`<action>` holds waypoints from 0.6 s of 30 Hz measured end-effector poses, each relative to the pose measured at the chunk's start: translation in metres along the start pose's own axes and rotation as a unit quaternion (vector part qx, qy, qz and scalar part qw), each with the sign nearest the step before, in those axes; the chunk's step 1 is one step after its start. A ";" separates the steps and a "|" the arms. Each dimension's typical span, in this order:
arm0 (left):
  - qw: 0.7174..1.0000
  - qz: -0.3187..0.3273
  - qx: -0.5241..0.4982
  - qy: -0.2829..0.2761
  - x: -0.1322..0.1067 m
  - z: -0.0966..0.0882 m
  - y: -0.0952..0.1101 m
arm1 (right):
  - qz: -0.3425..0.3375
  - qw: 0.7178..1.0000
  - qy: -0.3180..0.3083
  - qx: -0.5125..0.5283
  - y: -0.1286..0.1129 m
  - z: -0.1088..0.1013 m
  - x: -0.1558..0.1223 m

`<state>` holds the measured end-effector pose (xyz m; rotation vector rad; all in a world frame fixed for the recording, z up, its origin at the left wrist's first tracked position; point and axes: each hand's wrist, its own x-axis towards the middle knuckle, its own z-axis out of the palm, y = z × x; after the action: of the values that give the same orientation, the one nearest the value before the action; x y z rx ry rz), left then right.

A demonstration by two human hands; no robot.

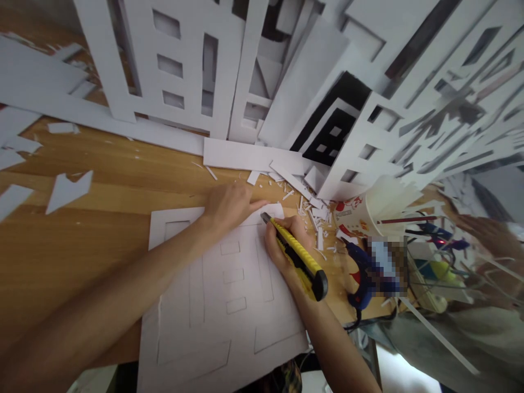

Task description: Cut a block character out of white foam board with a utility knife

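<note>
A white sheet of board with pencilled rectangles and outlines lies on the wooden table and reaches past its near edge. My left hand rests flat at the sheet's far edge, its thumb stretched to the right and its other fingers partly out of sight. In my right hand is a yellow and black utility knife, gripped like a pen. Its tip points at the sheet's far right corner, near my left thumb. Whether the blade touches the board I cannot tell.
White cut-out panels with window openings stand along the back. Scraps lie beside a paper cup of white sticks. A blue glue gun sits right of my knife. Another person's hand shows at the far right.
</note>
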<state>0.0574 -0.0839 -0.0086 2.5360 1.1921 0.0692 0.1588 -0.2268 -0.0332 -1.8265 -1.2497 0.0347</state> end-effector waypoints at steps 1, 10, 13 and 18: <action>1.000 -0.001 0.000 0.001 0.000 0.000 0.000 | -0.002 1.000 -0.001 0.003 0.000 0.000 0.000; 1.000 -0.002 0.005 -0.004 0.001 0.000 0.000 | -0.006 1.000 -0.005 -0.010 -0.005 -0.005 0.000; 1.000 -0.002 0.001 -0.008 0.001 0.000 0.000 | -0.022 1.000 -0.004 0.008 -0.007 -0.008 0.000; 1.000 -0.006 -0.003 0.002 0.001 -0.001 -0.001 | -0.039 0.999 -0.010 0.015 -0.008 -0.010 0.001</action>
<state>0.0575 -0.0826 -0.0083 2.5238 1.2060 0.0750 0.1580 -0.2321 -0.0214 -1.7542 -1.3262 0.0277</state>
